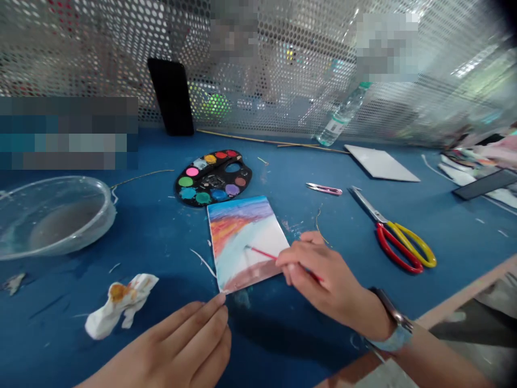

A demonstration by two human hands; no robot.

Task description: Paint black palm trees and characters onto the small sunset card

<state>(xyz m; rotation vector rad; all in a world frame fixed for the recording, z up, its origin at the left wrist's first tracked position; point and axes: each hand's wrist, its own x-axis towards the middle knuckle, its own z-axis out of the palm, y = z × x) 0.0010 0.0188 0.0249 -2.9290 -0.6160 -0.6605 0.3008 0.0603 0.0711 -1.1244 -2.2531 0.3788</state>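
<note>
A small canvas (242, 237) lies flat in front of me, painted with blue, purple, orange, pale teal and a reddish band, with a white area on its right. My right hand (319, 275) pinches a thin red paintbrush (262, 252), its tip on or just over the pale teal paint. My left hand (181, 334) lies with fingers stretched out, fingertips at the canvas's near left corner. Behind the canvas sits a black paint palette (210, 182) with several coloured wells.
A clear water bowl (109, 215) stands at left, near a stained crumpled tissue (121, 304). On the right lie scissors (379, 216), a small pink cutter (324, 188) and a white panel (382, 163). A phone (172, 97) and a bottle (339, 118) lean against the perforated metal screen (283, 64).
</note>
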